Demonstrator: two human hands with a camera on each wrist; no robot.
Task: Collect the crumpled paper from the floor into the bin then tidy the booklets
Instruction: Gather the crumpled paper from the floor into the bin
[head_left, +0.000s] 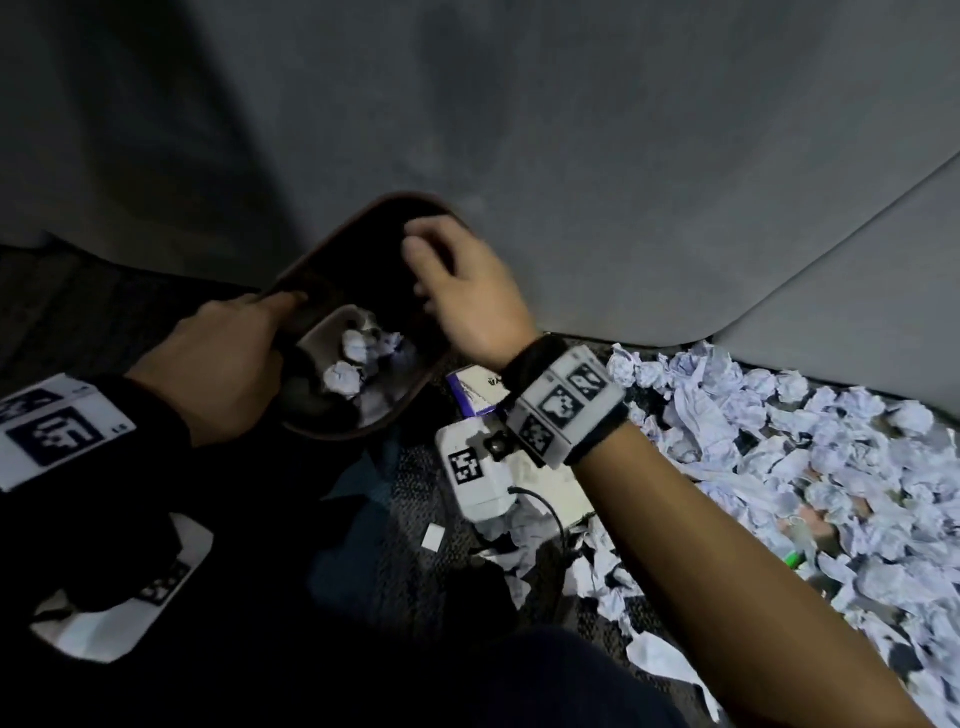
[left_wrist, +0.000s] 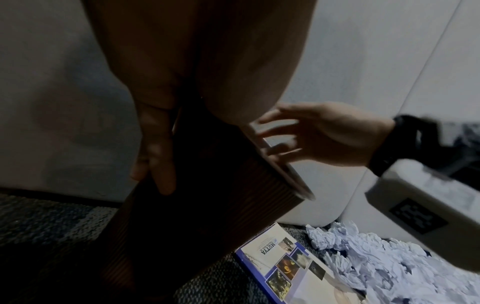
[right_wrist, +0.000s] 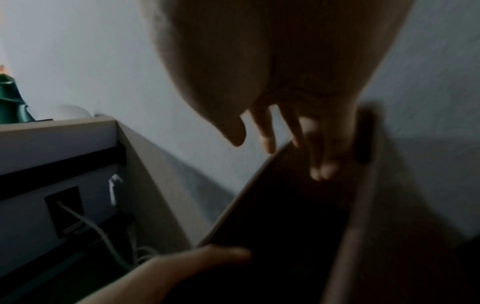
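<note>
Crumpled paper (head_left: 810, 457) lies heaped on the carpeted floor (head_left: 415, 561) to the right of the bin (head_left: 311, 291), spreading along the foot of the grey wall (head_left: 571, 130); a few balls (head_left: 345, 376) already sit in the bottom of the bin.

Left of the bin, the left hand (head_left: 218, 364) grips its near rim, thumb over the edge; in the left wrist view the fingers (left_wrist: 158, 156) lie curled against the bin's dark ribbed outside (left_wrist: 207, 205). The bin is tilted, its mouth turned toward the person.

Over the bin's mouth hangs the right hand (head_left: 462, 291), fingers loosely spread and relaxed, holding nothing. In the right wrist view its fingertips (right_wrist: 322, 170) hang just above the dark inside of the bin (right_wrist: 285, 205), with the left hand's thumb (right_wrist: 223, 254) on the rim below.

Just right of the bin's base, a booklet (left_wrist: 293, 265) with a blue-edged cover and small photos lies flat on the floor, touching the edge of the paper heap (left_wrist: 376, 253). Another white sheet or booklet (head_left: 550, 488) lies under the right wrist; which it is cannot be told. Further right of the bin, a green marker (head_left: 794, 559) pokes out of the heap.
</note>
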